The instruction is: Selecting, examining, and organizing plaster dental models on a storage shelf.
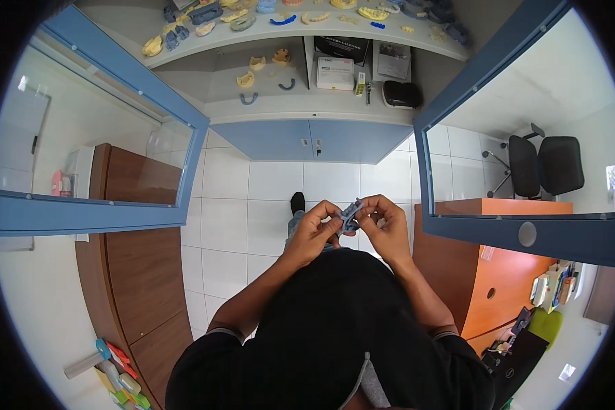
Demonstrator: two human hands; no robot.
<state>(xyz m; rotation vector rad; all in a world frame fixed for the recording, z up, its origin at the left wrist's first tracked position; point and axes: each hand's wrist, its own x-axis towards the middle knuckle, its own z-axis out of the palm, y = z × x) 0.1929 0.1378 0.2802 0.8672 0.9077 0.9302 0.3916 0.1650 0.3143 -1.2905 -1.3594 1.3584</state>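
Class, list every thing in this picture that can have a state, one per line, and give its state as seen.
Grey dental model: held up in both hands, over the floor.
Left hand: fingers closed on the model.
Right hand: fingers closed on the model.
Left cabinet door: swung open.
Right cabinet door: swung open.
Lower cabinet doors: shut.
Office chair: empty.

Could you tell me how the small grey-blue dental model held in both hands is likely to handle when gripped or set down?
The small grey-blue dental model probably stays stiff: it keeps its shape between the left hand and the right hand. It seems light, since fingertips alone carry it. Its thin, toothed edges look possibly fragile, and similar models on the white shelf lie flat, so rolling seems unlikely.
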